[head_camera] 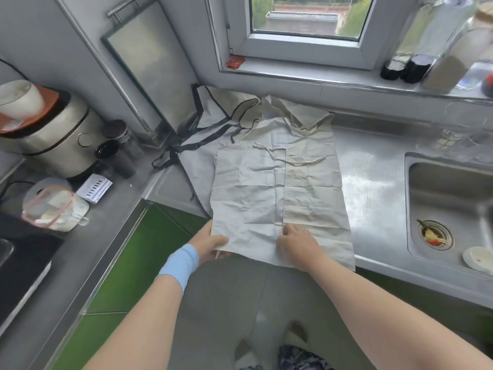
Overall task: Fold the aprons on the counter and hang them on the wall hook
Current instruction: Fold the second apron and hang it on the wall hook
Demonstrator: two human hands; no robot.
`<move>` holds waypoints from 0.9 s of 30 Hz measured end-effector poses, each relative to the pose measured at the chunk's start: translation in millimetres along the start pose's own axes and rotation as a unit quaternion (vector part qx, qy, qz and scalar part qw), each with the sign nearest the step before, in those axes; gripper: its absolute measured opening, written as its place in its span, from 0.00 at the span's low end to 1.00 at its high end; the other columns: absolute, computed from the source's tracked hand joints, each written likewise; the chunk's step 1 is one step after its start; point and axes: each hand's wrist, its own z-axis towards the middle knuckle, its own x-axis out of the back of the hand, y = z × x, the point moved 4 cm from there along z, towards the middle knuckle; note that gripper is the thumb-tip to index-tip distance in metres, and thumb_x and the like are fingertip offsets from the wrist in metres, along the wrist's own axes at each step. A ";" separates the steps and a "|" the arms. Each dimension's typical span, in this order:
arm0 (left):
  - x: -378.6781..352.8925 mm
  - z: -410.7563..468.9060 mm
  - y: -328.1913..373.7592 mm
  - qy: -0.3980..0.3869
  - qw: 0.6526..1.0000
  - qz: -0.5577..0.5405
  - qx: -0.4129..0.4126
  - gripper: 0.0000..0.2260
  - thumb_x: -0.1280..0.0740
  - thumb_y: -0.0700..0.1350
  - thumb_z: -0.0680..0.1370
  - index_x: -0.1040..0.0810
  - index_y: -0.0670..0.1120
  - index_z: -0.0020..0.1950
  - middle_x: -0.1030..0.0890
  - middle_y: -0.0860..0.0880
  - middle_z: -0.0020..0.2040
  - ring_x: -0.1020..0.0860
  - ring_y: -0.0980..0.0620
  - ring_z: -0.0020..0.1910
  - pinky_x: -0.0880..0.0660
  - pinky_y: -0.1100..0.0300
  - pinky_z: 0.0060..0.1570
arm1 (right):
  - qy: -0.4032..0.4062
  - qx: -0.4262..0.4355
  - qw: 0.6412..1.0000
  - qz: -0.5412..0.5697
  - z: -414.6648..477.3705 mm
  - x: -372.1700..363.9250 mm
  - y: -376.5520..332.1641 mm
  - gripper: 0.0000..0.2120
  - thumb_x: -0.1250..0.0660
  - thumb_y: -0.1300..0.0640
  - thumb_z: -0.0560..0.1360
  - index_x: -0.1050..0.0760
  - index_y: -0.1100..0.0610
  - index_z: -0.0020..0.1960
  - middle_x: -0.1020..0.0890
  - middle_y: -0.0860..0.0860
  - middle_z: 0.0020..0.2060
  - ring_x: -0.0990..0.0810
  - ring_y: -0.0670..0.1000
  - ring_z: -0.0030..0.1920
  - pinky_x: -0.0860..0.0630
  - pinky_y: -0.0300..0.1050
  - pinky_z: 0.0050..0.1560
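From the head camera, the cream apron (280, 188) lies flat on the steel desk (373, 182) with its near hem hanging over the front edge. The left hand (210, 244) grips its near left corner, thumb on top and fingers underneath. The right hand (296, 244) has its fingers curled and pinches the edge of the centre fold near the hem. A black-trimmed apron (202, 156) lies partly underneath, to the left.
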 end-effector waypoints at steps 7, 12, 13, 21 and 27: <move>-75.3 -1.1 94.9 -0.073 0.963 0.236 -0.109 0.32 0.33 0.39 0.72 0.38 0.58 0.72 0.27 0.55 0.61 0.25 0.50 0.58 0.25 0.63 0.53 | -0.018 -0.214 0.796 0.566 8.4 115.1 15.2 0.14 0.36 0.48 0.80 0.20 0.54 0.60 0.17 0.55 0.53 0.19 0.52 0.40 0.27 0.44 0.38; -164.6 17.7 103.9 -0.149 0.895 0.403 -0.121 0.39 0.32 0.40 0.71 0.45 0.57 0.78 0.34 0.49 0.74 0.28 0.47 0.65 0.26 0.58 0.58 | -0.032 -0.253 0.783 0.568 2.4 167.1 48.0 0.24 0.31 0.35 0.71 0.19 0.54 0.53 0.19 0.51 0.38 0.22 0.52 0.36 0.28 0.41 0.32; -179.5 21.1 101.2 -0.168 0.883 0.420 -0.121 0.39 0.32 0.40 0.71 0.45 0.57 0.78 0.32 0.49 0.71 0.27 0.47 0.65 0.26 0.58 0.58 | -0.020 -0.271 0.819 0.506 -1.5 166.0 60.3 0.19 0.28 0.42 0.71 0.19 0.56 0.52 0.18 0.53 0.38 0.21 0.52 0.36 0.26 0.42 0.31; -198.6 66.4 69.8 -0.128 0.921 0.351 -0.109 0.20 0.32 0.54 0.76 0.28 0.58 0.68 0.21 0.48 0.56 0.20 0.48 0.46 0.24 0.60 0.49 | 0.069 -0.437 0.817 0.370 -54.5 89.8 141.1 0.10 0.39 0.63 0.72 0.20 0.57 0.46 0.16 0.59 0.48 0.18 0.61 0.45 0.18 0.51 0.41; -178.9 111.7 77.0 0.033 0.804 0.568 -0.175 0.18 0.40 0.43 0.77 0.30 0.51 0.67 0.31 0.46 0.68 0.32 0.44 0.67 0.30 0.49 0.64 | 0.065 -0.300 0.949 0.067 -46.9 70.4 138.5 0.39 0.35 0.66 0.70 0.45 0.51 0.76 0.41 0.57 0.74 0.38 0.59 0.71 0.30 0.50 0.62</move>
